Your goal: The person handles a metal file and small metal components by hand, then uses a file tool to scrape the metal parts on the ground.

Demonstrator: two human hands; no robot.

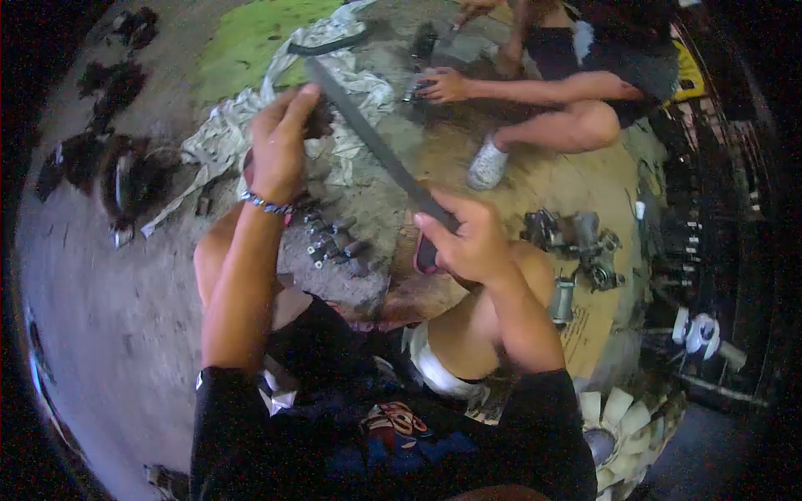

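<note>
A long flat dark bar, like a file (376, 142), slants from upper left to lower right between my hands. My right hand (472, 238) is closed round its lower end. My left hand (282, 138) is raised near the upper end, fingers bent together; what they hold, if anything, is hard to make out. Below the bar, several small dark metal parts (334, 242) lie on the floor between my knees. White crumpled cloth (359, 92) is spread on the floor behind my left hand.
Another person (576, 92) sits at the upper right, one hand on a small metal part. Metal parts (576, 242) rest on cardboard (597, 326) at the right. A fan (614, 442) lies lower right, dark machine parts (125, 179) at left, a green sheet (242, 50) behind.
</note>
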